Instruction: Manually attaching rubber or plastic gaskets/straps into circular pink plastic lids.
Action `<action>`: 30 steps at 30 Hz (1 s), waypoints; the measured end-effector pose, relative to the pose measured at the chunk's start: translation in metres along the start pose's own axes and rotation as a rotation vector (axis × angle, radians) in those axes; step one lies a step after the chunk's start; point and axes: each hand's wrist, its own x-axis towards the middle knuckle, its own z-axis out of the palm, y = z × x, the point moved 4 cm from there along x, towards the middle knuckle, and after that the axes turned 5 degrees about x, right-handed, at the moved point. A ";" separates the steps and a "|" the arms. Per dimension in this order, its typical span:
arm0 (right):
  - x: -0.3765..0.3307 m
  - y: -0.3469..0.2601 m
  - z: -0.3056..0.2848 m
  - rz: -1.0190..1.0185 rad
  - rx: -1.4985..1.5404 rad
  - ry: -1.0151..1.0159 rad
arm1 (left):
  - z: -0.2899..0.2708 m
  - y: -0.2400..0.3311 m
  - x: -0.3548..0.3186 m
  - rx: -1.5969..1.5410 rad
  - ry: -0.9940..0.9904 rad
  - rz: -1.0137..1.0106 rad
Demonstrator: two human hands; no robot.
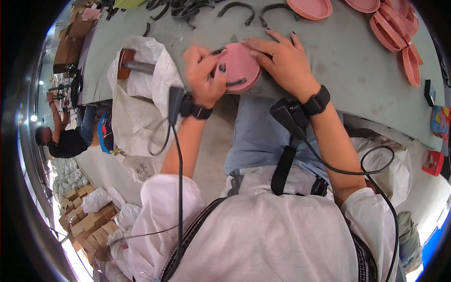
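Observation:
A round pink dish (242, 63) lies on the table close to its near edge, in front of me. A black curved handle (237, 82) lies across its left part, one end showing on the dish and the other near the rim. My left hand (204, 75), slightly blurred, curls its fingers round the middle of this handle and hides much of it. On the dish's far right rim rest the thumb and forefinger of my right hand (286, 61), gripping it. The other right fingers stretch out over the table.
Loose black curved handles (236, 5) lie along the far side of the grey-green table (343, 61). Pink dishes (389, 30) are heaped at far right. A white sack (155, 84) with a grey bar (141, 67) overlaps the left edge. Cables hang from both wrists.

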 end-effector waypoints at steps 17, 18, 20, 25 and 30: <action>0.011 -0.014 -0.027 0.049 0.110 -0.033 | 0.010 0.025 -0.012 0.301 -0.453 -0.335; 0.014 -0.023 -0.043 0.053 0.350 0.047 | 0.009 0.025 -0.012 0.309 -0.425 -0.322; 0.018 -0.065 -0.096 -0.168 0.551 0.216 | 0.009 0.023 -0.017 0.237 -0.408 -0.334; -0.010 -0.184 -0.221 -0.544 0.587 0.007 | 0.012 0.025 -0.015 0.212 -0.319 -0.279; -0.037 -0.206 -0.255 -0.491 0.675 -0.182 | 0.008 0.028 -0.014 0.225 -0.285 -0.244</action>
